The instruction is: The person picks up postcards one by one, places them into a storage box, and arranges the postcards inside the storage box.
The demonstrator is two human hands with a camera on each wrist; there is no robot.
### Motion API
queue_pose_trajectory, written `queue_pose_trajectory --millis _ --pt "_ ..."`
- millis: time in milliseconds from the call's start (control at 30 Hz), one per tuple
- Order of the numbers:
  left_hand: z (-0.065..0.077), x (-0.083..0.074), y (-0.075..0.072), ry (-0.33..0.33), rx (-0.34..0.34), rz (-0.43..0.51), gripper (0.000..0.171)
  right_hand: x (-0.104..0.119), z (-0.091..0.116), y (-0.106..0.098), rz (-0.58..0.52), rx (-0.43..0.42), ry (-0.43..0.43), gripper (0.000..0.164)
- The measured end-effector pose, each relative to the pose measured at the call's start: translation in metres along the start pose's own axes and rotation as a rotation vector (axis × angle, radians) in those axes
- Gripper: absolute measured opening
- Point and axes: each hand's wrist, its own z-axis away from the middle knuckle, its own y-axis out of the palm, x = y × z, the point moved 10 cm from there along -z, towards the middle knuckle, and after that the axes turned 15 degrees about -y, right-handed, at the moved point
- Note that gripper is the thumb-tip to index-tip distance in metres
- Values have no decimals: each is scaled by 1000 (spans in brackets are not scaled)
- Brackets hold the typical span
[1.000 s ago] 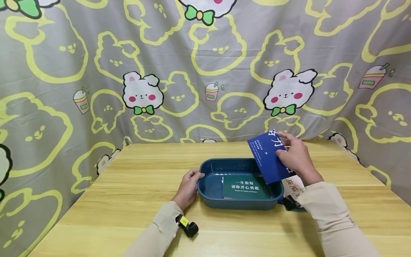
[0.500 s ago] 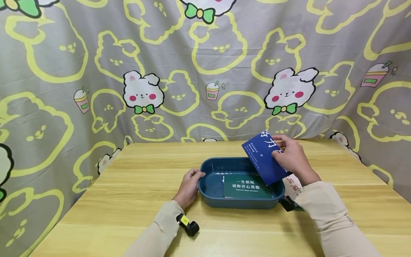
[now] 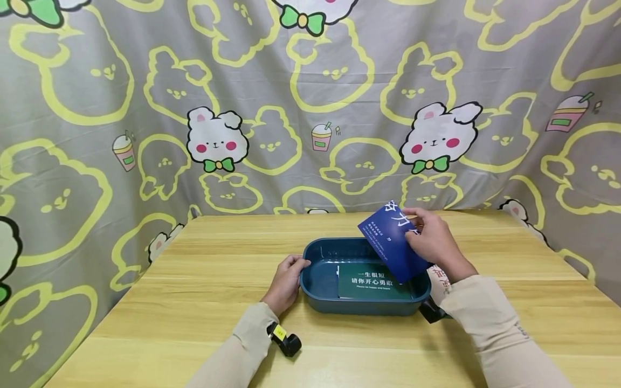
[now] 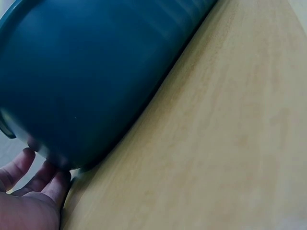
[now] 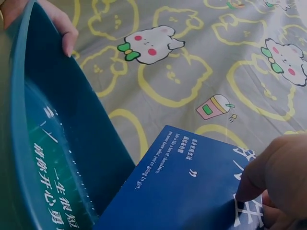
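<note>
A dark teal oblong plastic tub [image 3: 364, 307] stands on the wooden table. My left hand [image 3: 285, 281] grips its left end, the thumb over the rim and the fingers against the outside. Flat on the tub's floor lies a green card [image 3: 371, 294] with white writing. My right hand [image 3: 434, 242] pinches a dark blue card [image 3: 385, 248] by its right side, thumb on the printed face. Tilted, the blue card overlaps the tub's right part, its lower corner inside the rim in the head view. In the right wrist view its white lettering [image 5: 193, 173] shows clearly.
A pale card with reddish-brown characters [image 3: 440, 280] lies just right of the tub, partly hidden by my right wrist. Behind the wooden table [image 3: 218, 280] hangs a grey curtain [image 3: 271, 178] with cartoon rabbits. Black cameras sit on both wrists.
My right hand has moved left and slightly down with the blue card, bringing it further over the tub and the green card. The left hand keeps its grip on the rim.
</note>
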Motion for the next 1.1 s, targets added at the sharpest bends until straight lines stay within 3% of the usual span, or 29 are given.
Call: queue_pose_trajectory --millis 333,500,1100 --pt "1 2 -3 -18 -16 -11 27 10 -1 15 31 37 -70 49" --pt "-2 -4 0 -3 3 -10 29 15 -4 15 61 37 -104 47" --pt "1 -2 -1 4 2 9 25 12 -3 28 103 83 -129 46"
